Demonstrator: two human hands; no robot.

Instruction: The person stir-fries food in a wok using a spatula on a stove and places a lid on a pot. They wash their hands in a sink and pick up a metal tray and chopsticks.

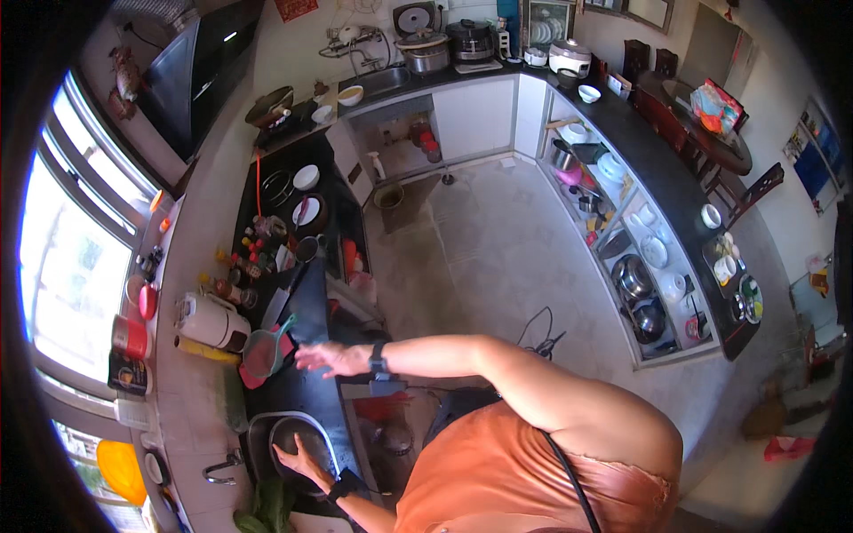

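Note:
My left hand point(303, 460) is over a round basin point(288, 428) inside the metal sink point(323, 426). Its thumb and fingers are spread and hold nothing; contact with the basin cannot be told. Farther along the dark counter point(286, 393), my right hand point(336, 358) reaches out with loose, parted fingers, also holding nothing. Just beyond its fingertips is a light green strainer point(263, 353) with a handle, resting over something pink-red. Beyond the strainer lies a cleaver point(274, 308) with a broad blade. Leafy greens point(266, 510) are beside the sink, near a curved faucet point(223, 468).
A white appliance point(210, 323) and a yellow roll point(206, 350) stand against the wall side. Several seasoning bottles point(246, 263) crowd the counter near a plate-topped pot point(310, 213). Open shelves point(640, 260) hold cookware across the floor point(460, 253). A black cable point(543, 343) lies behind my right arm.

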